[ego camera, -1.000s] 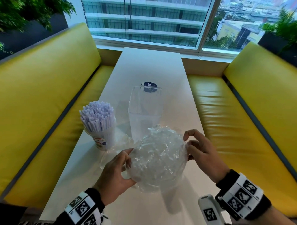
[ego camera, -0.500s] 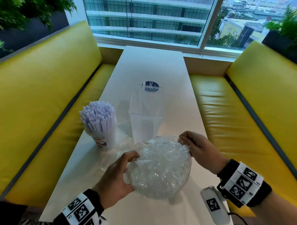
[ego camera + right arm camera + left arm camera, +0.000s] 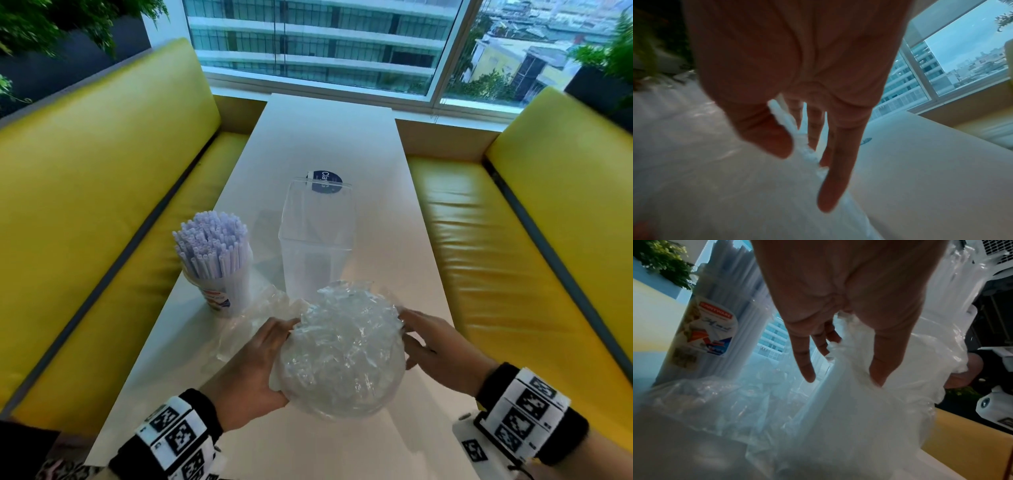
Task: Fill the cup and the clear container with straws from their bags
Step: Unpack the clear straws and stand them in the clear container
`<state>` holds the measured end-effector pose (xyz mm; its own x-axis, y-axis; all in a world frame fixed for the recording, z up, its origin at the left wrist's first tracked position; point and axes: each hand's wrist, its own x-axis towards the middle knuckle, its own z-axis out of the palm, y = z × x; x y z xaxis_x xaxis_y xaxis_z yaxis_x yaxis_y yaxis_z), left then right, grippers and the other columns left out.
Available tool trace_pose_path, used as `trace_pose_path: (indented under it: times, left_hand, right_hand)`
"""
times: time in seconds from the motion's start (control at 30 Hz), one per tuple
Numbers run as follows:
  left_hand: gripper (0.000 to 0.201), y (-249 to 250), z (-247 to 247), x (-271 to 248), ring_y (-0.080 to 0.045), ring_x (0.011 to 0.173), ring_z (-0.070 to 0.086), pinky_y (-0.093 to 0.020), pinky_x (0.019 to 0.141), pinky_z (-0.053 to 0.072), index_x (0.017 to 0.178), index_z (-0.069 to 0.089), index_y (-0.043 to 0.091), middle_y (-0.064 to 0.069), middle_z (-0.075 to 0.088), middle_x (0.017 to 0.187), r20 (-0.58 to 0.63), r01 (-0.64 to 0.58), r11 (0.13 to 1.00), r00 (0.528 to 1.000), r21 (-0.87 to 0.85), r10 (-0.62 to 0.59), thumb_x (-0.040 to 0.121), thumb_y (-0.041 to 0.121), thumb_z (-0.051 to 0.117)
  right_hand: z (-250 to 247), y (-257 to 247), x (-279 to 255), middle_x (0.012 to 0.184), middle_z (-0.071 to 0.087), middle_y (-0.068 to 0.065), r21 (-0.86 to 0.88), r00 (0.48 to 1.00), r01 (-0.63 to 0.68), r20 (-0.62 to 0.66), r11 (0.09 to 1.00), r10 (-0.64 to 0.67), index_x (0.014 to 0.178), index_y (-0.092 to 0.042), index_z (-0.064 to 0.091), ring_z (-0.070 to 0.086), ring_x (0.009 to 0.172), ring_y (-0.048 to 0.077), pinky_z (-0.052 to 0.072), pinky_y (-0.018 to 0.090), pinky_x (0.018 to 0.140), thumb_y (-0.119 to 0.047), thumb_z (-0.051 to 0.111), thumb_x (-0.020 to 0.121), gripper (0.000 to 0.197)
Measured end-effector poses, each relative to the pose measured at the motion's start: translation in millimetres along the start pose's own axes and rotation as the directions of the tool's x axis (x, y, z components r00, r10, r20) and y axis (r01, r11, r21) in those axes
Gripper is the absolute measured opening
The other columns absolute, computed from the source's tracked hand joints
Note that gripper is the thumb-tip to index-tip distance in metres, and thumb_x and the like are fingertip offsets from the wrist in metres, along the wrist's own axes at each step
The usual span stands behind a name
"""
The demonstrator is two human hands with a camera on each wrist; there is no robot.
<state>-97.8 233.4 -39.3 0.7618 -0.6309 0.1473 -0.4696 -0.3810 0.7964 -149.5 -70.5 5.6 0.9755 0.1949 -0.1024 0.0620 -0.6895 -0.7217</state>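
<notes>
The bag point(image 3: 342, 356) is crinkled glossy clear plastic, the container point(image 3: 317, 253) smooth clear plastic, the desk point(image 3: 325, 137) smooth white.

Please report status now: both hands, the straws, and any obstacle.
Left hand and right hand grip the straw bag. Cup full of straws; clear container empty. Loose empty bag beside the cup.

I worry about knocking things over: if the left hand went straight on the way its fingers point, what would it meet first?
Probably the clear container: the left hand points past the straw bag toward its base; depth is uncertain.
</notes>
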Motion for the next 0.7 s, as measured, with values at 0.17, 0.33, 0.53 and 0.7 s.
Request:
trace_pose_path:
  times: [0.17,0.33,0.53,0.7]
  left_hand:
    - [0.105,8.6,7.7,4.4,-0.013,0.138,0.040,-0.042,0.114,0.038,0.130,0.015,0.061,0.008,0.032,0.151,0.073,0.129,0.984,0.990,-0.122,-0.120,0.063,0.014,0.082]
    - [0.084,-6.9,15.7,6.7,-0.011,0.126,0.050,-0.022,0.113,0.034,0.137,0.026,0.043,0.009,0.056,0.125,0.221,0.363,0.929,0.902,0.074,-0.370,0.069,0.030,0.074]
    - [0.041,10.8,20.4,15.0,-0.026,0.077,0.066,-0.028,0.067,0.049,0.071,0.039,-0.005,-0.015,0.052,0.066,0.180,0.438,0.893,0.875,0.107,-0.450,0.070,0.016,0.075]
    - [0.119,2.7,14.8,7.0,0.005,0.112,0.059,-0.019,0.102,0.047,0.134,0.050,0.008,0.015,0.066,0.118,0.221,0.422,0.881,0.899,-0.212,-0.377,0.035,0.058,0.094]
  right_hand:
    - [8.2,-12.0,-10.7,0.131,0.044,-0.032,0.053,0.965,-0.033,0.263,0.998,0.017,0.147,-0.049,0.004,0.048,0.121,-0.004,0.055,0.019,0.087,-0.015,0.079,0.068,0.114]
    - [44.5,9.6,1.0,0.123,0.056,-0.031,-0.030,0.990,-0.100,0.093,0.995,0.102,0.146,-0.036,0.023,0.058,0.112,-0.007,0.052,0.021,0.096,-0.057,0.092,0.048,0.121]
    - [56.4,22.2,4.6,0.113,0.064,-0.028,0.046,0.985,-0.170,0.001,0.984,0.170,0.138,-0.030,0.044,0.062,0.105,-0.007,0.054,0.021,0.090,-0.054,0.089,0.047,0.105]
    - [59.3,18.5,2.9,0.123,0.067,-0.002,0.272,0.988,-0.075,-0.111,0.959,0.109,0.133,-0.009,0.050,0.064,0.116,0.014,0.054,0.034,0.096,-0.019,0.097,0.053,0.094]
